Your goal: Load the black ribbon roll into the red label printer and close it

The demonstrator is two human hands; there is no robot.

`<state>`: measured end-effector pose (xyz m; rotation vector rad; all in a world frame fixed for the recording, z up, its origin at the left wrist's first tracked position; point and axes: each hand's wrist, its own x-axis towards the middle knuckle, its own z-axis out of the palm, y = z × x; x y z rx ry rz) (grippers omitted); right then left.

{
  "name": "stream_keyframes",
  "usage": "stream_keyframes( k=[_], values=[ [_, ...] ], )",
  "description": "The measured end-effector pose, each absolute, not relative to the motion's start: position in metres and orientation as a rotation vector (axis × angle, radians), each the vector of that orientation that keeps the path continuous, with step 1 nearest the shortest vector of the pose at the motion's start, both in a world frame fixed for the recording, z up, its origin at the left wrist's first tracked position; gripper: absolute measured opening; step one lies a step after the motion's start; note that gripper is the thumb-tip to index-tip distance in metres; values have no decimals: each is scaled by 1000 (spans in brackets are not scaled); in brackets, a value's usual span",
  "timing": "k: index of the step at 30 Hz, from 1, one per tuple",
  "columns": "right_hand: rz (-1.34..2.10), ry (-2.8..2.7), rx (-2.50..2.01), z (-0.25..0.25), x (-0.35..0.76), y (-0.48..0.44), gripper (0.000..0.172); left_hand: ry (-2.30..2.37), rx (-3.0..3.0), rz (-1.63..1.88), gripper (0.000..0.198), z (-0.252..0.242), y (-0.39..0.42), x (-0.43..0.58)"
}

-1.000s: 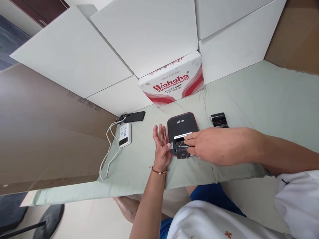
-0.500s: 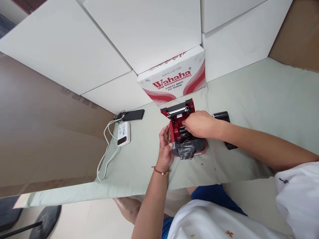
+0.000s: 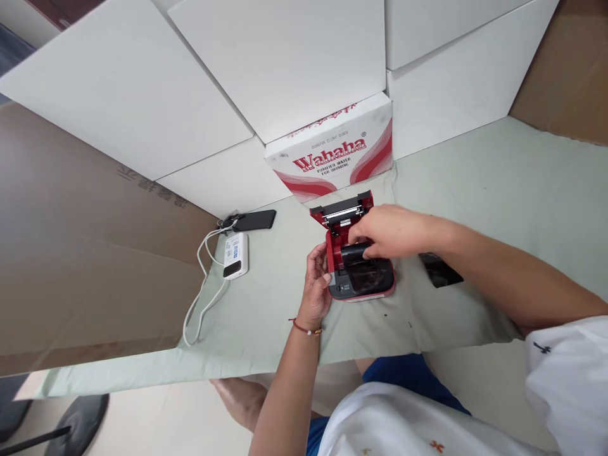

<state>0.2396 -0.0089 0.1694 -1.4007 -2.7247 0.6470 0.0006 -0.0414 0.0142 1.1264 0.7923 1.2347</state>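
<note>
A small red and black printer sits on the pale green table cover with its lid swung up at the back. My right hand reaches over the open bay, fingers closed on a black roll inside it. A shiny black strip runs from the roll over the printer's front. My left hand curls against the printer's left side and steadies it.
A second black roll lies right of the printer, partly under my right forearm. A white power bank with a white cable and a black phone lie to the left. A Wahaha carton and white boards stand behind.
The printer's lid, shut a second ago, now stands up. My right hand moved from the front slot into the bay and grips the roll. The crumpled black strip now lies smoother.
</note>
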Motion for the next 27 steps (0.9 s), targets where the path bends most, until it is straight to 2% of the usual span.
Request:
stream_keyframes(
  k=[5, 10, 14, 19, 25, 27],
  values=[
    [729, -2491, -1301, 196, 307, 0, 43, 794, 1118, 1237, 67, 14, -40, 0],
    [964, -2438, -1683, 155, 336, 43, 45, 810, 1111, 1228, 69, 14, -39, -1],
    [1066, -2623, -1786, 123, 315, 58, 45, 809, 1105, 1221, 68, 15, -40, -2],
    [824, -2604, -1902, 119, 321, 54, 47, 796, 1110, 1217, 67, 15, -40, -3],
    [833, -2792, -2080, 123, 327, 46, 21, 805, 1119, 1213, 66, 15, -40, -3],
    [860, -2823, -1992, 133, 326, 40, 22, 805, 1117, 1216, 67, 16, -40, -3]
  ],
)
